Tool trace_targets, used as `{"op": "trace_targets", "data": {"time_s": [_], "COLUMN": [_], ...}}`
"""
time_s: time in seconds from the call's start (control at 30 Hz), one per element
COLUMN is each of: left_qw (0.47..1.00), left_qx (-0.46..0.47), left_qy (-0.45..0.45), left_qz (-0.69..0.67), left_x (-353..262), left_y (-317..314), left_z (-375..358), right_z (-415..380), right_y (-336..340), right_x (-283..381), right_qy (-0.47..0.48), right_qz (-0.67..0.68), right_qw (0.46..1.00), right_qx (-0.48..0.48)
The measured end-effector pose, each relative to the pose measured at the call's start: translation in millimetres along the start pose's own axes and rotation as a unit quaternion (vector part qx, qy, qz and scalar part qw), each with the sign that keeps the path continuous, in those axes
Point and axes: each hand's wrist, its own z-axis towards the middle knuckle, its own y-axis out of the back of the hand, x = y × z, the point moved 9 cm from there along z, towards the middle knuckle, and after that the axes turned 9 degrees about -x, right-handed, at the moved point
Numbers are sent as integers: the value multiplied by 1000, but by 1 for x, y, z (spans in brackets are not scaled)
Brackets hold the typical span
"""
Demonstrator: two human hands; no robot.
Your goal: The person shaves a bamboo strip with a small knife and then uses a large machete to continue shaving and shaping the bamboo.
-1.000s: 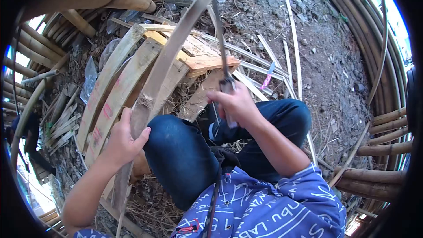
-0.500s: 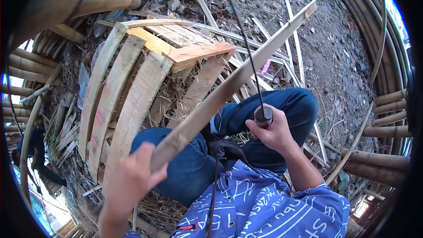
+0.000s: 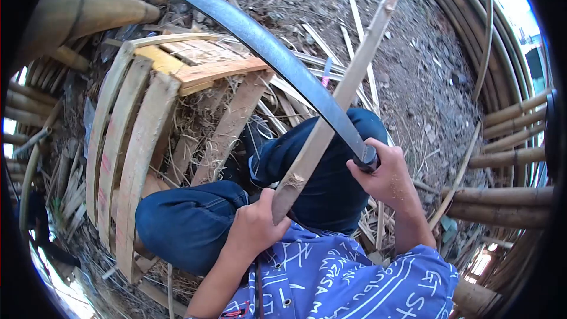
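My left hand [image 3: 257, 224] is closed on the lower end of a long bamboo strip [image 3: 339, 103], which slants up and away to the right. In my right hand [image 3: 381, 171] is the dark handle of a large curved knife [image 3: 274, 62]. Its broad blade points up and to the left, passing over the strip; whether the two touch I cannot tell. Beyond my left knee stands a slatted wooden crate [image 3: 147, 118], with curly shavings caught on and around it.
Thin split strips [image 3: 357, 18] lie on the rubble ground beyond my knees. Thick bamboo poles [image 3: 100, 9] reach in at the upper left, and more poles [image 3: 508, 195] are stacked at the right. Part of another person [image 3: 41, 224] shows at the far left.
My left hand has moved right and closer to my body with the strip, which now stands steeper. The knife has turned so its broad side shows. The whole view has shifted slightly.
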Motion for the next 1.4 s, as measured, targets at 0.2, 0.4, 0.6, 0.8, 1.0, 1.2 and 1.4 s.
{"op": "trace_targets", "data": {"time_s": [0.2, 0.4, 0.6, 0.8, 1.0, 1.2, 1.4], "left_qw": [999, 997, 998, 998, 990, 990, 991], "left_qx": [28, 49, 54, 45, 113, 115, 109], "left_qy": [0, -23, 8, -7, -79, -59, -58], "left_qz": [-17, -56, -39, -31, -16, -62, -53], "left_x": [5, -18, -6, -8, -29, -28, -30], "left_y": [-8, -14, -26, -21, -40, -43, -41], "left_z": [-2, 7, 5, -2, -10, -10, -10], "right_z": [-25, -25, -10, -2, -1, -1, -1], "right_y": [26, 43, 39, 37, 48, 57, 43], "right_x": [-47, -53, -64, -60, -51, -64, -64], "right_qy": [-77, -42, -34, -7, 31, -16, 16], "right_qz": [-30, -24, -29, -123, -97, -145, -179], "right_qw": [996, 993, 997, 992, 992, 989, 983], "right_qx": [-45, -104, -69, -21, -70, -34, -21]}}
